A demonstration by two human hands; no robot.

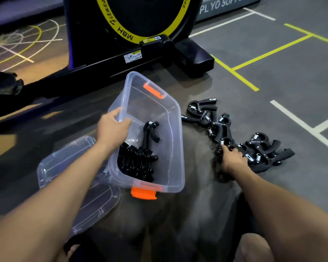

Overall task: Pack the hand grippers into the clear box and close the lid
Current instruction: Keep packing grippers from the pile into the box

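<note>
The left hand (pixel 113 127) grips the left rim of the clear box (pixel 175 148), fingers curled over the wall, tilting it. The right hand (pixel 232 157) rests on the loose pile of hand grippers (pixel 261 148) on the floor (pixel 273 72), its fingers curled around 1 gripper at the pile's near end. Several black grippers (pixel 138 159) already lie inside the box, bunched against its near-left wall. The clear lid (pixel 64 167) lies on the floor just left of the box, partly under it. Orange latches (pixel 143 193) sit at both ends. A black exercise machine (pixel 140 35) stands behind.
</note>
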